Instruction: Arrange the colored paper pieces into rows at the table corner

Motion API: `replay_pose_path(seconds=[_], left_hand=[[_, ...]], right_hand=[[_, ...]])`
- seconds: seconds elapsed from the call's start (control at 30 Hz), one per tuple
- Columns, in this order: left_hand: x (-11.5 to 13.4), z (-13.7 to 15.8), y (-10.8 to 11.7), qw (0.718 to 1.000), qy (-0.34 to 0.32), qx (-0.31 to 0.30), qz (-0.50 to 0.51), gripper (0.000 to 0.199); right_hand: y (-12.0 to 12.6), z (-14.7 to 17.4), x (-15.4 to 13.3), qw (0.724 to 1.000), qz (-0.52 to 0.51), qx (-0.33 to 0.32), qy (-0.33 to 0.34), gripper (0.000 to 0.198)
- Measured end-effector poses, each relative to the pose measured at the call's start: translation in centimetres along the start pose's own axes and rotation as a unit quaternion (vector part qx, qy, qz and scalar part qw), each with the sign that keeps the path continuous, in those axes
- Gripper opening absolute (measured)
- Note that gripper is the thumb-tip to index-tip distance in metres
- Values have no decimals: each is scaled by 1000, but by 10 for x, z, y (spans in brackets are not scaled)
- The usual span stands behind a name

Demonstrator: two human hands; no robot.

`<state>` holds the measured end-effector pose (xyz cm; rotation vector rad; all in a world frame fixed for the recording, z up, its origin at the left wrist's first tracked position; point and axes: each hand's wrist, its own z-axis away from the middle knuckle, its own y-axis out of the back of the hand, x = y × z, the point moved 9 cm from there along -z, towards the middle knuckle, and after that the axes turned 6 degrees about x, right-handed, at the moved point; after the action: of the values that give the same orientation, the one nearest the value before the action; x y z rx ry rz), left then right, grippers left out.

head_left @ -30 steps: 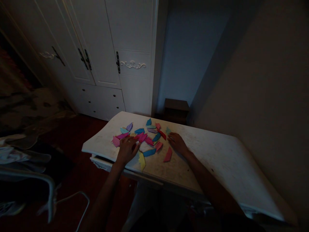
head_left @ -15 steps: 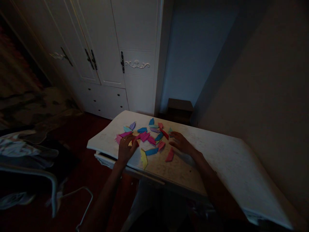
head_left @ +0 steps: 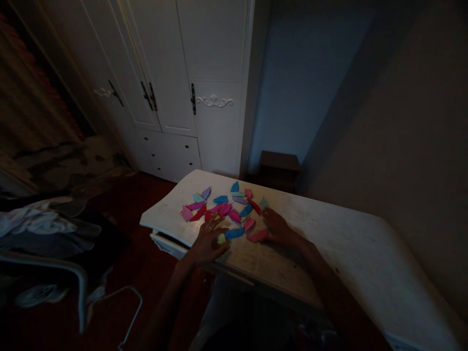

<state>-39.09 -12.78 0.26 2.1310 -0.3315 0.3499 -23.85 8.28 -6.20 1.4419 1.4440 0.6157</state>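
Several folded paper pieces in pink, red, blue, purple, yellow and pale green lie in a loose cluster on a white tabletop (head_left: 351,253). My left hand (head_left: 207,243), with a ring on one finger, is spread over the yellow folded paper piece (head_left: 221,239), which it mostly covers. A blue folded piece (head_left: 234,233) lies just beyond its fingertips. At the cluster's right side, my right hand (head_left: 281,229) has its fingers stretched out beside a coral-red folded piece (head_left: 258,235), at or touching its right end. Past those fingers is a pale green piece (head_left: 264,203).
A white wardrobe (head_left: 219,131) stands behind the table, and a small brown cabinet (head_left: 280,161) sits by the wall. A drawer (head_left: 168,243) at the table's front left is slightly pulled out. Left of me are a bent metal tube (head_left: 78,278) and piled cloth (head_left: 36,219).
My left hand has moved right and nearer, from the red pieces to over the yellow one. My right hand has come slightly nearer; the coral-red piece now lies turned more sideways. The view has shifted slightly.
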Motion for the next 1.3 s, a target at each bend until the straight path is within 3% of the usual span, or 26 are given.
replay_pose_path(seconds=[0.3, 0.57, 0.87, 1.13, 1.3], left_hand=[[-28, -16, -2, 990, 37, 89, -102, 25], [-33, -26, 0, 989, 33, 82, -115, 27], [-35, -37, -18, 986, 68, 4, -153, 35], [-34, -44, -17, 987, 81, 47, -134, 26], [-31, -48, -17, 989, 78, 32, -124, 22]], right_hand=[[12, -15, -33, 993, 16, 107, 46, 79], [22, -18, -45, 990, 0, 141, 22, 51], [20, -25, -71, 989, -62, 93, 100, 43], [27, -27, -77, 987, -93, 91, 93, 34], [30, -28, -80, 986, -104, 92, 94, 36]])
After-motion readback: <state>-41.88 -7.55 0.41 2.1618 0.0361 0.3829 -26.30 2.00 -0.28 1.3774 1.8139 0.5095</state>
